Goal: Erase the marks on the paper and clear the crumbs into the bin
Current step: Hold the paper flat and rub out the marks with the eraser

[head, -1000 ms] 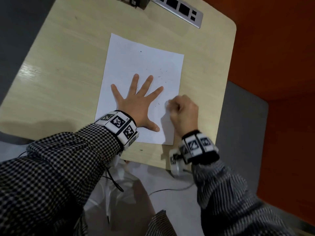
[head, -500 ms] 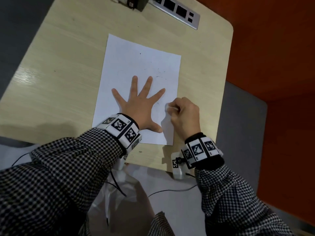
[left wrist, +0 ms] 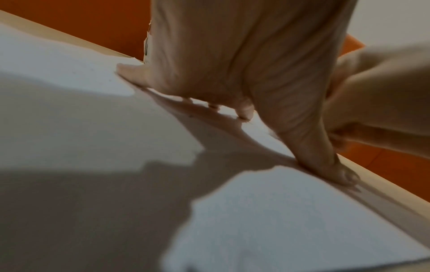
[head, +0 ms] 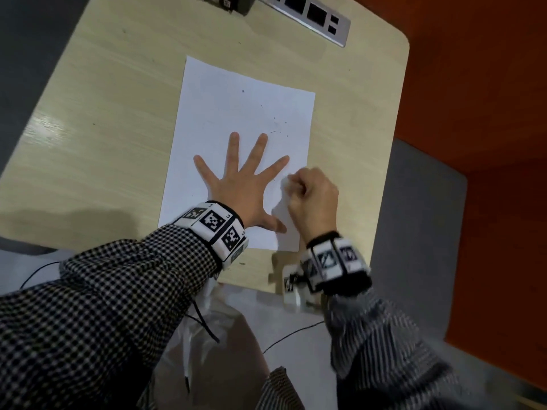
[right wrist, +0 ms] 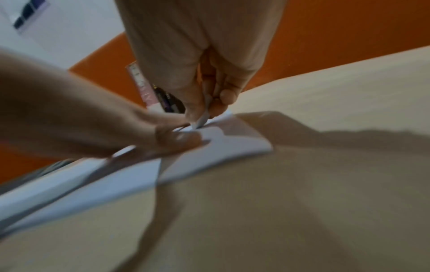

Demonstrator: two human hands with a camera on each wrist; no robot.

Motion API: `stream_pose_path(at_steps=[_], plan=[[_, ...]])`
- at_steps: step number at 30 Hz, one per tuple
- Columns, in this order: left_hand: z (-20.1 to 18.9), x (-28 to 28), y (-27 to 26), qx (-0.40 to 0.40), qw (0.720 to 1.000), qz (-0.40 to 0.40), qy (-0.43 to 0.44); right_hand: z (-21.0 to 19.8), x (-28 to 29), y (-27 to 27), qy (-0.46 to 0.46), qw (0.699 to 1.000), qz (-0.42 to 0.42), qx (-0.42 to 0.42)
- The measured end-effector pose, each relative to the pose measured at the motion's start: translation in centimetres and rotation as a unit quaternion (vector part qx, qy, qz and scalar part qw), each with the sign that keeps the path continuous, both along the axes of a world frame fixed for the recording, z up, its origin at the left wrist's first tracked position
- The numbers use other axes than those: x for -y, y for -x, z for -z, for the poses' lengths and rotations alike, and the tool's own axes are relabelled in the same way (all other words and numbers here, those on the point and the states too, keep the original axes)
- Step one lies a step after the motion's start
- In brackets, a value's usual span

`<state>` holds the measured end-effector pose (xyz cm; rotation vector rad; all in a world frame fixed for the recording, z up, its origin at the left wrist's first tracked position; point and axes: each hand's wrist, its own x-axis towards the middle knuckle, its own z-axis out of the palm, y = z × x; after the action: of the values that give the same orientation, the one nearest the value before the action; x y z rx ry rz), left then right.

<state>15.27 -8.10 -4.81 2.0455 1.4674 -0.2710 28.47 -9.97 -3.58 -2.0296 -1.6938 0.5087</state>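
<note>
A white sheet of paper (head: 236, 113) lies on the light wooden table (head: 103, 113). My left hand (head: 242, 179) lies flat on its lower half with the fingers spread, pressing it down (left wrist: 232, 55). To its right, my right hand (head: 310, 199) is curled round a small white eraser (head: 285, 184) and holds its tip on the paper near the right edge (right wrist: 201, 120). Small dark eraser crumbs (head: 278, 125) are scattered on the sheet above the fingers. The bin itself cannot be made out with certainty.
A silver power strip (head: 310, 16) lies at the table's far edge, beside a dark box (head: 233, 2). A crumpled clear plastic bag (head: 207, 335) and thin cables (head: 290, 335) sit below the near table edge. Orange and grey floor lies to the right.
The right hand with the eraser has shifted slightly back and forth along the paper's right side. The left hand has stayed flat on the sheet.
</note>
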Motion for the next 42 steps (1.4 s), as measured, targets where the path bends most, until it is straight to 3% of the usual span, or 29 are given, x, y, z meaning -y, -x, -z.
stream_pose_path(at_steps=[3, 9, 14, 19, 25, 30, 35, 40, 42], plan=[[0.0, 0.0, 0.0, 0.001, 1.0, -0.003, 0.004, -0.4, 4.1, 1.4, 0.03, 0.998, -0.047, -0.006], [-0.1, -0.1, 0.0, 0.001, 1.0, 0.002, 0.005, 0.0, -1.7, -0.6, 0.008, 1.0, -0.012, 0.006], [0.0, -0.1, 0.0, 0.001, 1.0, -0.003, 0.003, -0.4, 4.2, 1.8, 0.025, 0.998, -0.052, -0.02], [0.1, 0.0, 0.0, 0.008, 1.0, 0.005, 0.001, 0.1, -2.3, -0.8, 0.022, 1.0, -0.002, -0.018], [0.1, -0.1, 0.0, 0.009, 1.0, -0.005, 0.002, -0.3, 4.4, 1.2, 0.027, 0.999, -0.042, -0.017], [-0.2, 0.0, 0.0, 0.006, 1.0, 0.004, 0.009, 0.2, -1.2, -1.0, 0.025, 0.999, 0.002, -0.022], [-0.2, 0.0, -0.1, -0.002, 1.0, 0.007, 0.009, -0.2, 4.3, 0.5, 0.032, 0.999, -0.011, -0.01], [0.0, 0.0, -0.1, 0.004, 1.0, 0.005, 0.006, 0.0, -1.8, -0.9, 0.043, 0.999, 0.015, -0.025], [-0.1, 0.0, 0.0, 0.0, 1.0, 0.009, 0.004, 0.2, -0.7, -0.3, 0.021, 0.999, 0.018, -0.019]])
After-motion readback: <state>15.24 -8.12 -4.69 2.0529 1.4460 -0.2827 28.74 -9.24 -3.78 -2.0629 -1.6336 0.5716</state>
